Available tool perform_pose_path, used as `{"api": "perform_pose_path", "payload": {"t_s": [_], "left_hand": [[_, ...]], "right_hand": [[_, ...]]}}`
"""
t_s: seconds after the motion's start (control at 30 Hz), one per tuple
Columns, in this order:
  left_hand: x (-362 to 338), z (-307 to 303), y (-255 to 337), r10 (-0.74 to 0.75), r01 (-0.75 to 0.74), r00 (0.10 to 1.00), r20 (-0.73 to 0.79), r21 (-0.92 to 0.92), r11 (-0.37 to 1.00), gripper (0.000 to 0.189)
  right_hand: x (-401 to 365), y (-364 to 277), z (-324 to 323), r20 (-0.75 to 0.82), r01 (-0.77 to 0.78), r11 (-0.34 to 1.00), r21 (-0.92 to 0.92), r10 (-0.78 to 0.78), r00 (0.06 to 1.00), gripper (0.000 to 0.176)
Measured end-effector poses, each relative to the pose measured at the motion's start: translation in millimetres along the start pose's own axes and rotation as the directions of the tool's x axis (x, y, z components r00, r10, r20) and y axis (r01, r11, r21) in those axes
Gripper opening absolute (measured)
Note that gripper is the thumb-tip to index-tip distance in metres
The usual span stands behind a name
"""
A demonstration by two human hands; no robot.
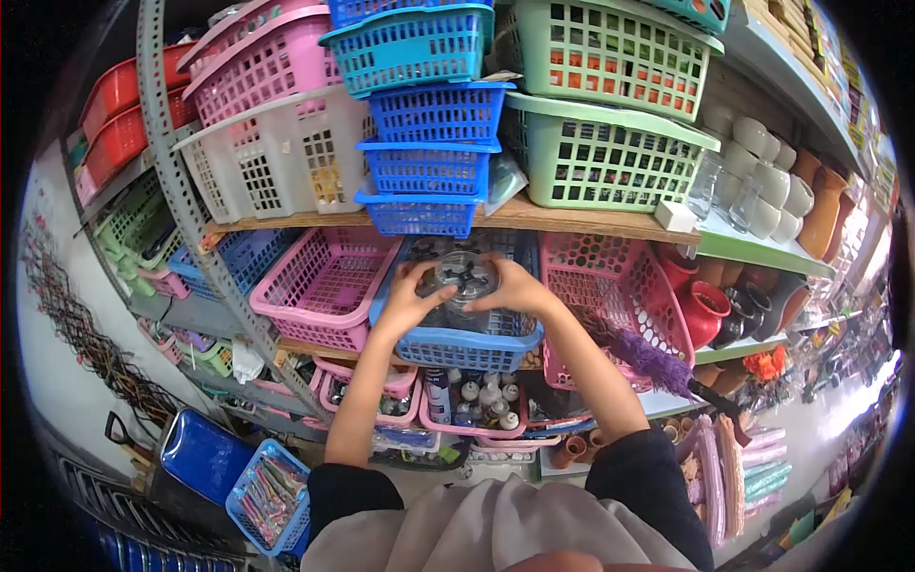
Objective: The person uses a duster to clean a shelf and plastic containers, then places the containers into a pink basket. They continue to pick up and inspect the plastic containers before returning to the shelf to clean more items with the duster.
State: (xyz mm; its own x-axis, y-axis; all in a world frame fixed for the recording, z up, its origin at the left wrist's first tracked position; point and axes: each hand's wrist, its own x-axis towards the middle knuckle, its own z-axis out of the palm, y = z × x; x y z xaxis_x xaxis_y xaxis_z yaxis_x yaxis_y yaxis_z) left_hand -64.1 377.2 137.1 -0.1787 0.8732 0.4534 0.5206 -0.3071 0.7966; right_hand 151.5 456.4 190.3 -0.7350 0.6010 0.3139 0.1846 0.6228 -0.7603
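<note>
since it looks like light, slick plastic that might flex, the clear round container point(467, 276) is best held by its sides; left hand point(408, 300) and right hand point(518, 289) are clamped around it, blue basket point(467, 349) just below them.

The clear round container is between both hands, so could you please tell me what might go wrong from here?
The clear round container could slip from between the left hand and right hand into the light blue basket. Lifted, it might knock the stacked blue baskets jutting past the wooden shelf. The right forearm might also brush the fluffy purple item.
</note>
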Motion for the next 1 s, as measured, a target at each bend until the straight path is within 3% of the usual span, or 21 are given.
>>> {"api": "perform_pose_path", "payload": {"t_s": [0.07, 0.17, 0.23, 0.27, 0.3, 0.37, 0.4, 0.43, 0.5, 0.53, 0.6, 0.63, 0.7, 0.73, 0.8, 0.9, 1.0], "left_hand": [[11.3, -9.2, -1.3, -0.022, 0.018, 0.999, 0.032, 0.122, 0.992, 0.073], [24.7, -8.1, 0.1, -0.081, 0.064, 0.987, 0.137, 0.127, 0.990, 0.071], [32.9, -3.1, -18.9, -0.090, 0.065, 0.979, 0.182, 0.135, 0.989, 0.072], [32.2, 1.2, -16.9, -0.133, 0.074, 0.974, 0.183, 0.301, 0.951, 0.071], [31.4, 5.7, -14.8, -0.176, 0.078, 0.969, 0.175, 0.459, 0.885, 0.070], [28.4, 13.8, -15.0, -0.159, 0.051, 0.972, 0.171, 0.507, 0.861, 0.072], [28.3, 17.1, -17.0, -0.107, -0.001, 0.981, 0.159, 0.564, 0.826, 0.073], [27.0, 19.7, -15.4, -0.055, -0.051, 0.987, 0.151, 0.620, 0.783, 0.073], [22.1, 26.6, -12.2, -0.022, -0.096, 0.988, 0.155, 0.708, 0.700, 0.057], [22.4, 29.7, -20.3, -0.001, -0.134, 0.984, 0.181, 0.733, 0.667, 0.053], [20.8, 34.4, -28.5, -0.016, -0.184, 0.972, 0.236, 0.797, 0.575, 0.046], [19.8, 34.6, -31.1, -0.008, -0.190, 0.971, 0.237, 0.799, 0.571, 0.046], [20.9, 35.5, -35.7, 0.024, -0.226, 0.967, 0.253, 0.810, 0.541, 0.045], [20.7, 35.4, -32.7, 0.003, -0.220, 0.966, 0.259, 0.813, 0.539, 0.045], [19.1, 35.5, -32.7, -0.003, -0.223, 0.964, 0.267, 0.812, 0.540, 0.044], [21.0, 36.2, -37.0, 0.004, -0.220, 0.966, 0.259, 0.814, 0.538, 0.039], [19.4, 36.8, -38.1, 0.076, -0.226, 0.972, 0.224, 0.781, 0.583, 0.035]], "right_hand": [[17.3, 16.3, 3.4, 0.000, -0.026, 0.998, -0.059, 0.027, 1.000, 0.096], [29.0, 11.7, 1.8, -0.024, -0.139, 0.979, -0.147, 0.137, 0.990, 0.101], [34.2, 2.9, 0.0, 0.103, -0.187, 0.906, -0.379, 0.242, 0.965, 0.109], [45.1, 34.2, 8.3, 0.048, -0.157, 0.915, -0.373, 0.188, 0.981, 0.095], [49.5, 43.8, 14.8, 0.042, -0.155, 0.914, -0.375, 0.183, 0.982, 0.095], [60.1, 53.5, 26.5, -0.063, -0.356, 0.753, -0.554, 0.389, 0.919, 0.089], [66.9, 59.3, 26.8, 0.049, -0.329, 0.766, -0.553, 0.424, 0.904, 0.088], [69.4, 58.6, 27.6, 0.044, -0.329, 0.766, -0.552, 0.421, 0.906, 0.088], [75.4, 56.1, 30.1, 0.146, -0.357, 0.685, -0.635, 0.560, 0.816, 0.086], [80.6, 61.7, 33.3, 0.140, -0.355, 0.686, -0.635, 0.554, 0.821, 0.086], [89.0, 82.1, 45.7, 0.314, -0.161, 0.627, -0.762, 0.575, 0.756, 0.086], [86.5, 85.5, 56.6, 0.245, -0.117, 0.533, -0.838, 0.559, 0.792, 0.088], [89.1, 113.6, 69.2, 0.037, -0.269, 0.496, -0.826, 0.524, 0.851, 0.086], [85.2, 104.2, 65.1, 0.031, -0.276, 0.494, -0.825, 0.527, 0.849, 0.086], [69.0, 73.4, 57.1, -0.056, -0.476, 0.514, -0.713, 0.635, 0.770, 0.099], [69.7, 83.8, 54.6, 0.039, -0.439, 0.553, -0.708, 0.652, 0.757, 0.111], [60.6, 64.5, 52.1, -0.065, -0.522, 0.480, -0.705, 0.689, 0.722, 0.116]]}}
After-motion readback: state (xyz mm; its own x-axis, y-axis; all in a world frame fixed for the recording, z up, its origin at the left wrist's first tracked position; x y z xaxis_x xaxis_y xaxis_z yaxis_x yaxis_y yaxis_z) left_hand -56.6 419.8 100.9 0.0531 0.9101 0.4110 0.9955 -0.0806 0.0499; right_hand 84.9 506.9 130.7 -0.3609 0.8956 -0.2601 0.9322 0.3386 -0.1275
